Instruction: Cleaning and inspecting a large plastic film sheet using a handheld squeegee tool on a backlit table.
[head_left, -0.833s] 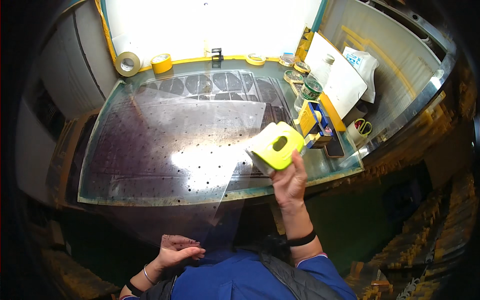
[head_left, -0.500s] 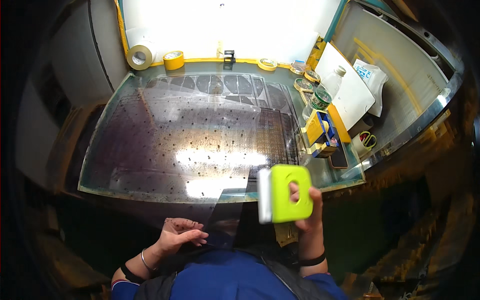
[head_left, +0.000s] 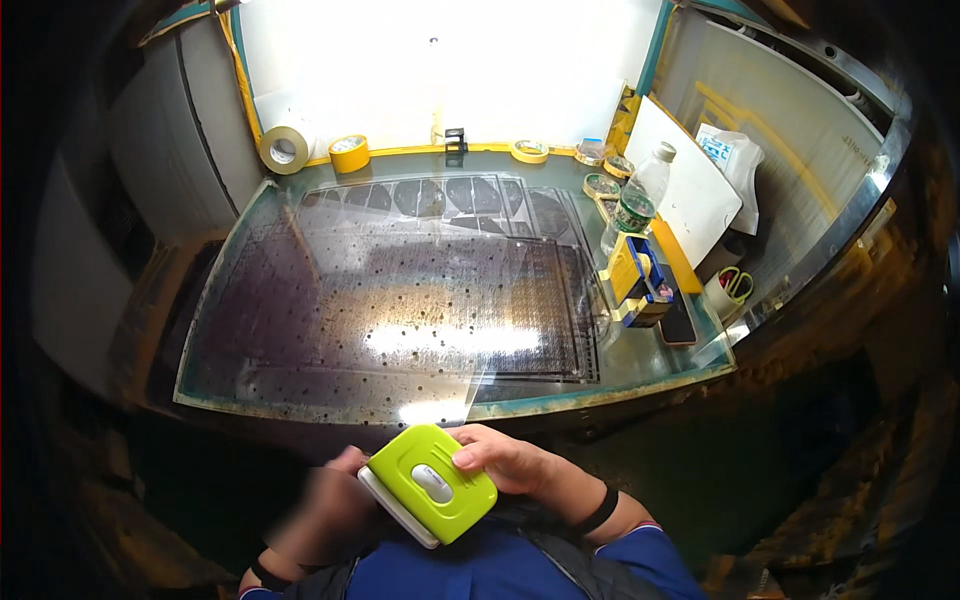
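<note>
My right hand (head_left: 503,458) grips a lime-green hole punch (head_left: 425,487) with a white base, close in front of my body. Its thumb presses on the green top and the other fingers are mostly hidden behind. My left hand (head_left: 333,500) is smeared by motion beside the punch's left side. One fingertip shows near the punch's upper left corner; what those fingers hold, if anything, cannot be made out. Beyond both hands, a large see-through film sheet (head_left: 330,340) with dark specks lies on the glass tabletop (head_left: 640,372), its near part reaching the front edge.
Tape rolls, a white one (head_left: 284,150) and a yellow one (head_left: 349,154) among them, line the back. At right stand a clear bottle (head_left: 640,195), a blue-and-yellow tape dispenser (head_left: 640,280), a phone (head_left: 678,318) and a cup with green-handled scissors (head_left: 738,284). A bright white panel (head_left: 450,60) rises behind.
The hole punch has come left and down in my right hand, turning so its green top faces up. My left hand, earlier apart from it, is now beside it and blurred.
</note>
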